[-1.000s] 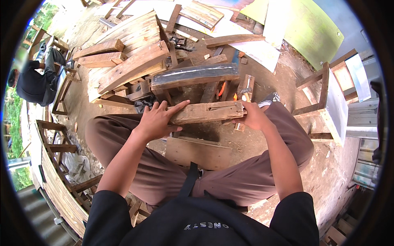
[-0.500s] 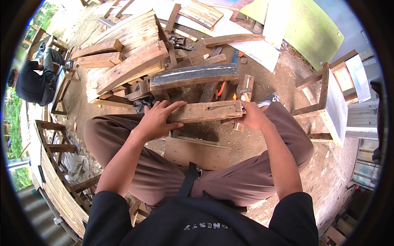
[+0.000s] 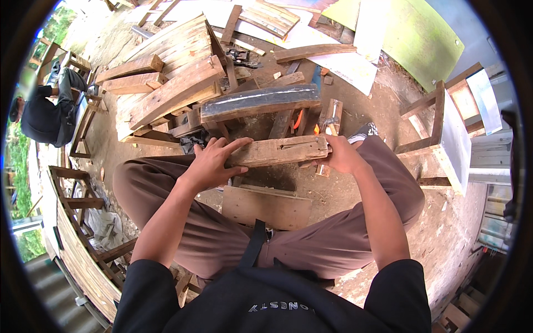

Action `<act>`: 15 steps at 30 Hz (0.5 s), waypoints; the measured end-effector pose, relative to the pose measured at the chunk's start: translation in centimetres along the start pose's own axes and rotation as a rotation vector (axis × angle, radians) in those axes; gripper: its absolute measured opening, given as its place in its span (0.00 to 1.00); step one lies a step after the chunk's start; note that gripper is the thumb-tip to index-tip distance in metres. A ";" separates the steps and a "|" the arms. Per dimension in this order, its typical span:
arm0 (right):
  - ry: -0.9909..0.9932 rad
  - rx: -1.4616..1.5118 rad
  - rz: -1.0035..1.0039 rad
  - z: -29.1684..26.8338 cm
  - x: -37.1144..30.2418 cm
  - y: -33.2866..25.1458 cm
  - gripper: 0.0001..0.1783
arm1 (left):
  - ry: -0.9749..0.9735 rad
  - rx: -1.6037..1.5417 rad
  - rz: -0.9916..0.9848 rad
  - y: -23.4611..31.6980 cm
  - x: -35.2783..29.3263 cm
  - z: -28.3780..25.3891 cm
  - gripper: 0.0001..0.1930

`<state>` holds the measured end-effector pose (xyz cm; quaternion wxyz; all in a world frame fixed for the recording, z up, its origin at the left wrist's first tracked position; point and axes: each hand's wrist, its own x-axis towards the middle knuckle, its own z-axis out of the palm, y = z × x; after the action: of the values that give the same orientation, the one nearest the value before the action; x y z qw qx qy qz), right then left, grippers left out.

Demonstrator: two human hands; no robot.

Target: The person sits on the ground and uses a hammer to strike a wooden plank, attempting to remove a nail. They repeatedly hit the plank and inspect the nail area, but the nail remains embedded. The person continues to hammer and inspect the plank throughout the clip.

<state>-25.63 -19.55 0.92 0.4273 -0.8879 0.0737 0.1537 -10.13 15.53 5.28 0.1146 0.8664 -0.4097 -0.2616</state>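
Observation:
A short, rough wooden block [image 3: 277, 151] lies crosswise in my hands above the gap between my knees. My left hand [image 3: 208, 165] grips its left end, thumb along the near side and fingers over the top. The right end is held by my right hand [image 3: 343, 157], whose fingers curl partly out of sight around it. A dark crack or slot shows in the block's upper face near the right end. Just beyond it, a beam with a dark grey face [image 3: 261, 103] rests across other timber. Below the block, a flat wooden board [image 3: 266, 206] lies between my legs.
Thick wooden beams [image 3: 177, 91] lie on a slatted wooden piece [image 3: 177, 47] at far left. What looks like a hammer [image 3: 332, 120] rests on a narrow plank by my right foot. Wooden frames stand right [image 3: 438, 130] and left [image 3: 83, 202]. Another person [image 3: 47, 116] sits at far left.

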 end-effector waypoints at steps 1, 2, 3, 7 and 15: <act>0.005 0.005 -0.007 0.0 0.0 0.1 0.36 | -0.001 0.005 0.002 0.0 0.0 0.0 0.39; 0.010 0.010 -0.015 0.0 -0.1 0.2 0.37 | 0.002 0.022 0.005 0.1 0.0 0.1 0.39; 0.009 0.000 -0.017 -0.1 -0.1 0.4 0.36 | 0.005 0.040 0.008 0.3 0.0 0.1 0.39; 0.064 0.009 -0.078 -0.1 -0.3 0.9 0.33 | 0.020 0.103 0.013 1.1 0.0 0.0 0.39; 0.061 -0.017 -0.037 -0.2 -0.7 1.3 0.36 | -0.022 0.135 -0.015 1.9 -0.1 -0.8 0.42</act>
<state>-26.58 -20.52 0.26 0.4200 -0.8970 0.0688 0.1192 -10.96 14.41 6.82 0.0494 0.8722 -0.4213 -0.2436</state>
